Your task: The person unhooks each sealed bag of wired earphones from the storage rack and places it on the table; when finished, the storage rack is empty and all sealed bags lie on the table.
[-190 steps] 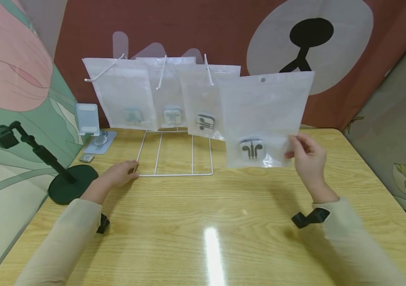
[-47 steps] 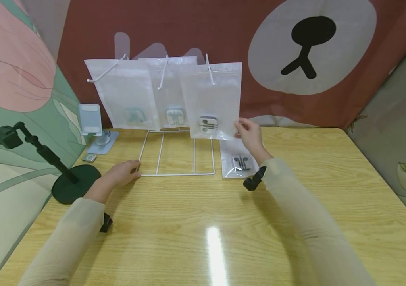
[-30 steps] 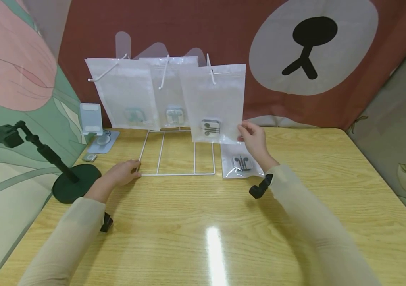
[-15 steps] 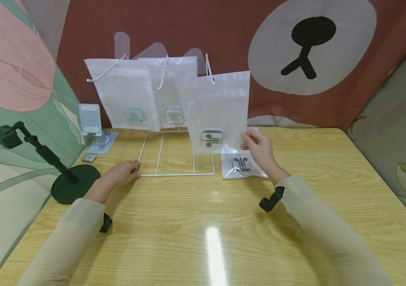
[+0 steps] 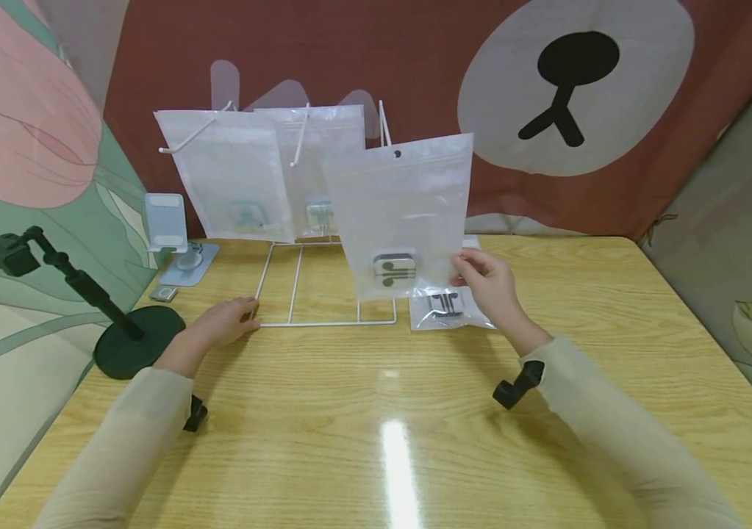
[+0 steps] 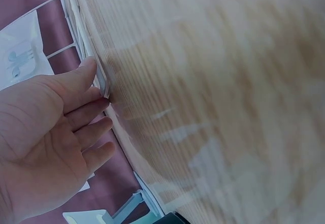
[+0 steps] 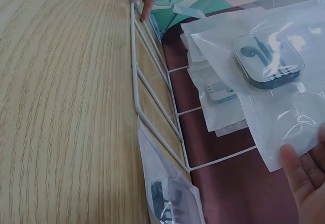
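Note:
My right hand (image 5: 493, 292) pinches the lower right edge of a white clear-front zip bag (image 5: 409, 213) with boxed earphones (image 5: 394, 270) in it. The bag's hanging hole shows in front of a hook (image 5: 384, 121) of the white wire display rack (image 5: 329, 324); the hook's tip is hidden behind the bag. At the rack's front left base corner, my left hand (image 5: 223, 322) holds the wire between thumb and forefinger, the other fingers loosely bent in the left wrist view. A second earphone bag (image 7: 175, 203) lies on the table by the rack's right side, partly covered in the head view.
Two more bagged sets, a left bag (image 5: 220, 169) and a middle bag (image 5: 319, 162), hang on the other hooks. To the left stand a pale phone stand (image 5: 167, 228), a small square item (image 5: 164, 294) and a black round-based stand (image 5: 137, 338). A printed cloth backs the table.
One earphone bag went down onto the table beside the rack. My right hand then gripped the right hook's bag and drew it forward and down past the hook's tip. My left hand stayed put.

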Demonstrator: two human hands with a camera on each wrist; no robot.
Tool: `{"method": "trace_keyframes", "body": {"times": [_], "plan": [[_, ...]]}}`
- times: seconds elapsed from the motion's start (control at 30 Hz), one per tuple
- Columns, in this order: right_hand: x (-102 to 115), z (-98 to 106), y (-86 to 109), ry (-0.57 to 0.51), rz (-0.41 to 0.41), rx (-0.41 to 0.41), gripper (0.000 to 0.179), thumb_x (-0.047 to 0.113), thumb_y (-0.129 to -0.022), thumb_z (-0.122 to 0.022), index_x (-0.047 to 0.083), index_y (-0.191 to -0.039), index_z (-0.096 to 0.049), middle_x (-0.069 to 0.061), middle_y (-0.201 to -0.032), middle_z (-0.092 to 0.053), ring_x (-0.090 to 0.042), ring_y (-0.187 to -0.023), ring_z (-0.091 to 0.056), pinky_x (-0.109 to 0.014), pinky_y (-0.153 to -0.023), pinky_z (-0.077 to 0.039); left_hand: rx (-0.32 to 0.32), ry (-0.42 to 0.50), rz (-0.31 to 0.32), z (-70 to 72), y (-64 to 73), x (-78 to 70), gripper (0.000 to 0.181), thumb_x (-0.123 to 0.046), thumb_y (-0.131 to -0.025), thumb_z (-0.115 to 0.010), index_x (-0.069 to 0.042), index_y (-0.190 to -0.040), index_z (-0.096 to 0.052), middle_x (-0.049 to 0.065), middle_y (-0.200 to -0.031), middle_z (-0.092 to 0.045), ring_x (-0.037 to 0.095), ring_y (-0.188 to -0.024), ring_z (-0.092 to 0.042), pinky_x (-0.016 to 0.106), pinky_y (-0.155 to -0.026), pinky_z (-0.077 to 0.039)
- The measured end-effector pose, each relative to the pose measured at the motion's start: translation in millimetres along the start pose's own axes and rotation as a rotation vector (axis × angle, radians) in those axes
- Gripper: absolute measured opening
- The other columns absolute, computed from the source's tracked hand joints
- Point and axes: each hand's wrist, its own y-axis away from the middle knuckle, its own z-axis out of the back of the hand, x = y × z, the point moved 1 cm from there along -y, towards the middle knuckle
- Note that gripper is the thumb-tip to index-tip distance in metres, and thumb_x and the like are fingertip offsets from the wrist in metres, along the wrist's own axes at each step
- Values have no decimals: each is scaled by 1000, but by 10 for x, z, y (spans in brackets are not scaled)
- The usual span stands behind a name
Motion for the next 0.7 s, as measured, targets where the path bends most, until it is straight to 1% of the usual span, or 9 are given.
{"method": "trace_keyframes", "body": {"times": [0.1,0.2,0.27,0.4,0.6,0.7], "plan": [[-78,44,-13,-28,-2,-5,20,-9,-87,-57,-23,-101,-57,8,-78,-63,-8,-57,-61,-25,-60,-55,-5,-5,-3,-2,-1,7,49,-19,-95,-53,11,-132,-40,33,-136,-34,49,-121,-34,57,-97,-31],[-97,100,-2,-19,12,-15,20,-6,-88,-58,-22,-100,-58,10,-79,-64,-7,-58,-62,-24,-61,-54,-7,-9,-4,-3,-1,9,49,-19,-95,-53,10,-132,-41,33,-136,-34,49,-121,-34,57,-97,-32],[-92,146,12,-9,28,-29,18,-5,-88,-58,-19,-98,-60,10,-79,-64,-7,-59,-62,-24,-61,-54,-6,-7,-3,-8,-2,10,49,-20,-95,-53,10,-132,-40,33,-136,-33,49,-121,-33,57,-97,-31],[-67,272,40,-10,50,-58,11,-3,-88,-59,-10,-94,-65,7,-78,-65,-8,-58,-62,-23,-60,-54,-5,0,-5,-7,2,7,49,-19,-95,-52,10,-133,-40,33,-136,-33,49,-121,-33,57,-97,-31],[-39,520,66,2,69,-124,10,0,-89,-59,2,-91,-68,5,-78,-64,-8,-59,-61,-20,-58,-53,-4,0,-2,4,13,2,51,-20,-96,-52,11,-134,-38,33,-136,-33,49,-122,-33,57,-98,-30],[-26,656,69,-42,68,-175,11,-1,-88,-60,5,-89,-70,2,-77,-65,-9,-59,-61,-20,-57,-53,-3,3,2,2,10,6,51,-19,-96,-51,11,-135,-37,33,-137,-32,49,-123,-32,57,-98,-29]]}}
